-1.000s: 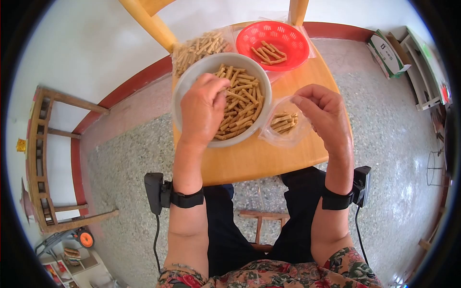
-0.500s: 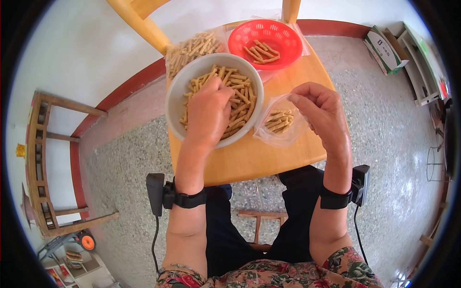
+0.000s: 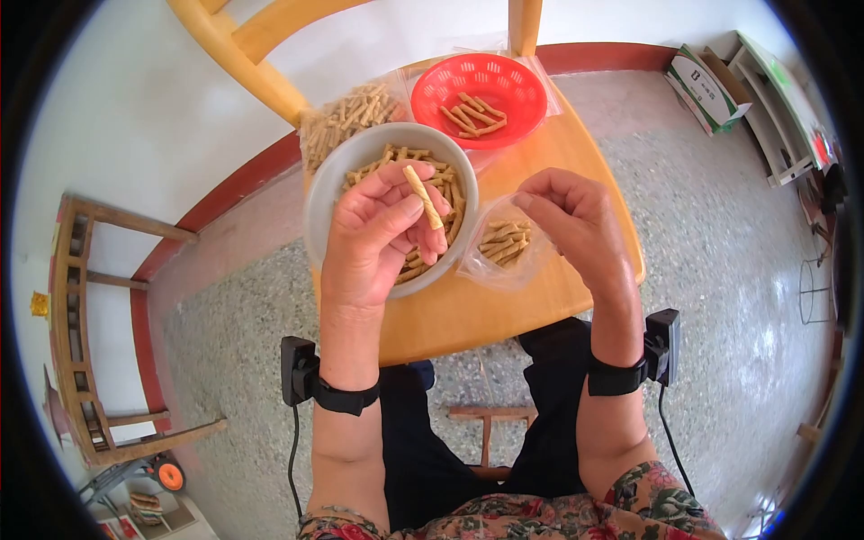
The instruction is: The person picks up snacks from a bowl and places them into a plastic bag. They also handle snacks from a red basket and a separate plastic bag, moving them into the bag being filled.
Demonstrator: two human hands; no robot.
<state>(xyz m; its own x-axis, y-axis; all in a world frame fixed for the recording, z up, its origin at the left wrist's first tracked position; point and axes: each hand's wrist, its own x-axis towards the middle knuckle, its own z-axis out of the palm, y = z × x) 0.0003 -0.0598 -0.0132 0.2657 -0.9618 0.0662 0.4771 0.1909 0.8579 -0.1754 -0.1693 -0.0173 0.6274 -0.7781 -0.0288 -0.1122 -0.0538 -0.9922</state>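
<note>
My left hand, palm turned up, pinches one golden snack stick between thumb and fingers. Beneath it is a grey-white bowl heaped with similar sticks, partly hidden by the hand. My right hand is closed on the upper edge of a clear plastic bag, holding its mouth up. Several sticks lie inside this bag, which rests on the wooden chair seat right of the bowl. A red plastic basket behind holds several more sticks.
Another clear bag full of sticks lies behind the bowl at the back left of the seat. The chair's backrest rises behind. A wooden frame leans at the left wall; a cardboard box stands at the back right.
My left hand has lifted out of the bowl and turned over, now showing a stick in its fingers. The right hand still holds the bag's edge. The view has shifted slightly.
</note>
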